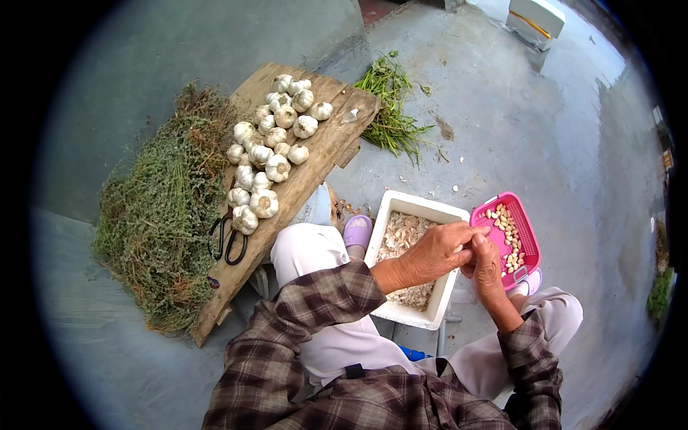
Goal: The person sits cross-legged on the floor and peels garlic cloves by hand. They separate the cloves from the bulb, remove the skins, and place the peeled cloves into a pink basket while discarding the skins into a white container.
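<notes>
My left hand [436, 251] and my right hand [485, 263] meet above the gap between a white foam box and a pink basket. A small pale piece, apparently a garlic clove [458, 249], shows between the fingers of both hands; the fingers hide most of it. Under my left forearm, the white foam box [450, 301] holds papery garlic skins [400, 236]. To its right, the pink plastic basket [529, 228] holds peeled garlic cloves [508, 228]. Whole garlic bulbs [278, 167] lie grouped on a wooden board [317, 158] at the left.
Black-handled scissors [235, 248] rest on the board's lower end. Dried herb stalks [166, 215] are heaped along its left side. Green stems [395, 107] lie on the floor past its upper right corner. A white box [536, 19] stands far off at the top right.
</notes>
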The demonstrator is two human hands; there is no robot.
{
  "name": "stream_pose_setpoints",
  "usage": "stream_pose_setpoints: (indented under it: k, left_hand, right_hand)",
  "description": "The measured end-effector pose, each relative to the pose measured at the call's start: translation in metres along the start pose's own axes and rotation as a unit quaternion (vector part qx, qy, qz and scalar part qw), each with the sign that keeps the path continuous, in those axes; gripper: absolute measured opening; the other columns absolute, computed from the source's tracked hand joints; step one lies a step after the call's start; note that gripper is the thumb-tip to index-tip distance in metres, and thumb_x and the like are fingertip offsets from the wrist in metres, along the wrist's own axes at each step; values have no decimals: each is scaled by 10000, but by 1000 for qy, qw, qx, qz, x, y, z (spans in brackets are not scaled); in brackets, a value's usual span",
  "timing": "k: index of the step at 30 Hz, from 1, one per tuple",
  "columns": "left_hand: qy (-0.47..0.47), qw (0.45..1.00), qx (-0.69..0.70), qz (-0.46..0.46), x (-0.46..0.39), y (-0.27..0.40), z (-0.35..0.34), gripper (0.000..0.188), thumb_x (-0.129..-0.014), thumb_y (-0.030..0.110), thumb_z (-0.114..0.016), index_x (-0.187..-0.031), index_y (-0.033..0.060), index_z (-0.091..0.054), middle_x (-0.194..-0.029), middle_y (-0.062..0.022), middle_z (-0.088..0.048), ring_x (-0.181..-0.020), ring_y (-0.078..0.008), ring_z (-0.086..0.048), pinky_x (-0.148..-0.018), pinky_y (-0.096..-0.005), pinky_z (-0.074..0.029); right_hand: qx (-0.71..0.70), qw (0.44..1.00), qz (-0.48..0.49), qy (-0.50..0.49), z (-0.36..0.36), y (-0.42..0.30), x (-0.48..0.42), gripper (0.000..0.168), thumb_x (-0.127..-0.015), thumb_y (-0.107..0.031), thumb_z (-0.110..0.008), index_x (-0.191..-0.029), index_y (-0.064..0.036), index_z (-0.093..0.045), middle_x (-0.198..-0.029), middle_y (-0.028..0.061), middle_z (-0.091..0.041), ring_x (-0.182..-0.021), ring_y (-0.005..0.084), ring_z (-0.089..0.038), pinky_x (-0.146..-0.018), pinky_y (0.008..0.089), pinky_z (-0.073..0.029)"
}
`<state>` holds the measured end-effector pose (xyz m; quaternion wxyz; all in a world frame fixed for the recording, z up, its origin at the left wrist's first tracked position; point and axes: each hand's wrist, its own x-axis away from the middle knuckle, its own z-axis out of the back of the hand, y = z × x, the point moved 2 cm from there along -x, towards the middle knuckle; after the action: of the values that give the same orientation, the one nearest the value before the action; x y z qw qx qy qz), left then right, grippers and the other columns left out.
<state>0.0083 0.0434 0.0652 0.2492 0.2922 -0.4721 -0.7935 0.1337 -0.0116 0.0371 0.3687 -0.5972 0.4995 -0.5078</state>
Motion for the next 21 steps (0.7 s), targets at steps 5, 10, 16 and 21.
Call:
stream_pose_setpoints:
  k: [5, 10, 16, 21]
  left_hand:
    - [10, 1000, 0, -13, -3, 1, -6, 415, -741, 59, -603, -1151, 31, -546, -909, -165, -585, -844, -319, -588, -745, -376, -479]
    - [68, 997, -24, -24, -6, -12, -9, 342, -768, 73, -616, -1104, 18, -579, -866, -133, -593, -791, -274, -607, -694, -342, -481]
    - [65, 997, -35, -22, -10, -7, -9, 332, -828, 100, -586, -1154, 41, -574, -805, -108, -559, -707, -251, -583, -652, -334, -466]
    - [89, 995, -19, -29, -11, -11, -11, 261, -831, 106, -592, -1078, 26, -616, -772, -110, -584, -697, -228, -588, -647, -319, -465]
  right_hand:
    - [-27, 999, -7, 41, 2, 1, 4, 415, -924, -440, -398, -715, -88, -469, -538, -53, -355, -427, 39, -296, -393, 206, -203]
    - [-53, 998, 8, 27, 3, 6, -7, 426, -941, -449, -370, -734, -90, -472, -533, -44, -352, -429, 52, -306, -394, 210, -213]
    - [-40, 998, 5, 43, 16, 4, -6, 420, -942, -473, -357, -784, -109, -496, -605, -25, -420, -497, 59, -385, -447, 190, -296]
    - [16, 998, 48, 40, 14, -8, -1, 342, -964, -381, -373, -817, -98, -496, -607, -36, -408, -494, 45, -377, -441, 182, -305]
